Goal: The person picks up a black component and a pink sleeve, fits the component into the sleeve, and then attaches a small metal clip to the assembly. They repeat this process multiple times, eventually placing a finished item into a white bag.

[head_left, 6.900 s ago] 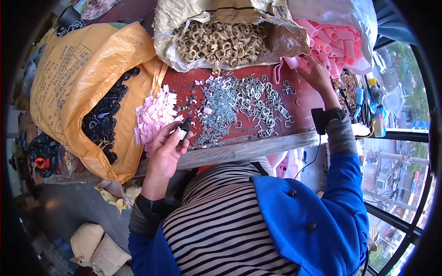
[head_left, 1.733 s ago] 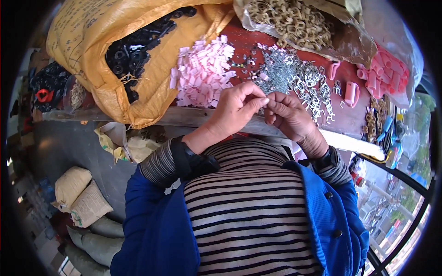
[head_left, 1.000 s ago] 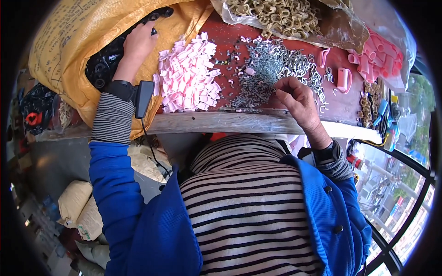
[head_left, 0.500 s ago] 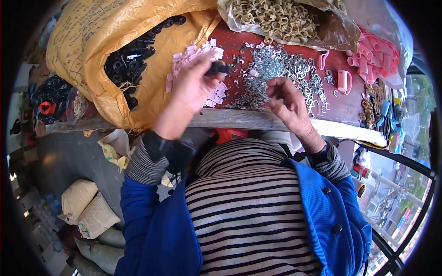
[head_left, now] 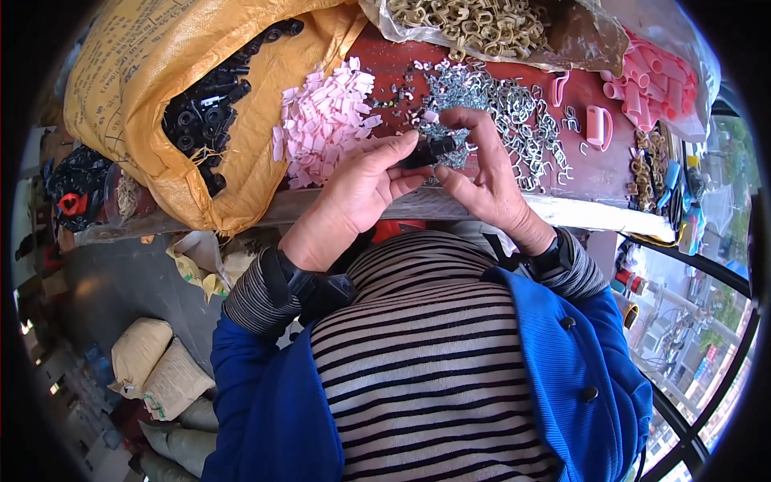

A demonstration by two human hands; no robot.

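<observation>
My left hand [head_left: 363, 183] is closed around a short black plastic tubular part [head_left: 431, 153], its thumb along the top and fingers beneath. The part's far end points toward my right hand [head_left: 487, 178]. My right thumb and curled index finger are apart, one on each side of that end; I cannot tell whether they touch it. Below and beyond the hands lies a heap of small grey metal pieces [head_left: 454, 88]. A pile of flat pale pink plastic pieces [head_left: 325, 120] is to the left of it.
A yellow woven sack [head_left: 132, 104] holds black parts [head_left: 205, 112] at left. Silver metal hooks [head_left: 526, 128] spread at right. Brass-coloured clips [head_left: 474, 24] fill a bag at the back. Pink tubes [head_left: 654, 80] lie at far right. A wooden edge [head_left: 586, 215] borders the red table [head_left: 594, 173].
My left hand has come down and to the right with the black part, from above the pink pieces. My right hand has shifted slightly left, and the two hands now meet.
</observation>
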